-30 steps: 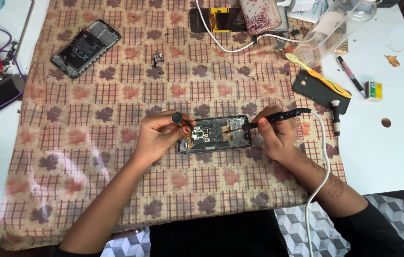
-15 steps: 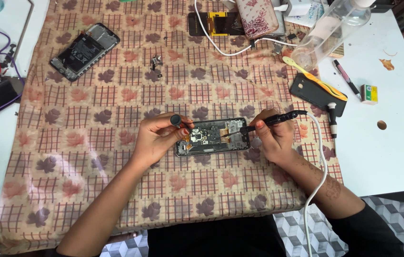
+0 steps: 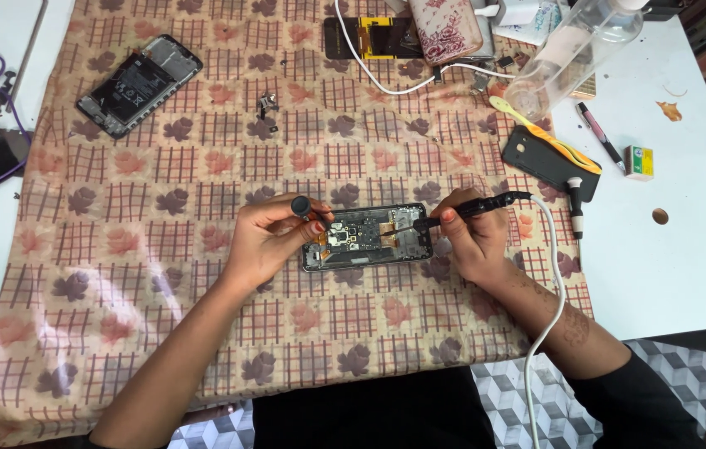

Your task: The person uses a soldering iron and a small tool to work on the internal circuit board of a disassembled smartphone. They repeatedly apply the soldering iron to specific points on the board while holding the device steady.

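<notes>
The opened black smartphone with its back cover off and circuit board showing (image 3: 367, 237) lies near the middle of the leaf-patterned checked cloth (image 3: 161, 274) spread over the white counter (image 3: 686, 274), its long axis running from 9 o'clock to 3 o'clock. The left hand (image 3: 265, 241) sits at the phone's 9 o'clock end, fingers pinched shut around a slim black screwdriver with a round cap (image 3: 303, 208), whose shaft slants down toward 4 o'clock onto the board. The right hand (image 3: 473, 237) is at the 3 o'clock end, its grip closed pen-fashion on a thin black corded tool (image 3: 469, 208) pointing toward 9 o'clock, tip touching or just above the phone's right part; I cannot tell which. A white cable (image 3: 554, 274) trails from it toward 6 o'clock. Both hands are equally close, each touching or just beside its own end of the phone.

Up at 10 o'clock lies a second opened phone with its black battery exposed (image 3: 139, 83). Toward 1 o'clock sit a dark rectangular case with a yellow toothbrush across it (image 3: 548, 154) and a clear plastic bottle on its side (image 3: 573, 46). A small cluster of tiny metal parts (image 3: 267, 106) rests at 11 o'clock
</notes>
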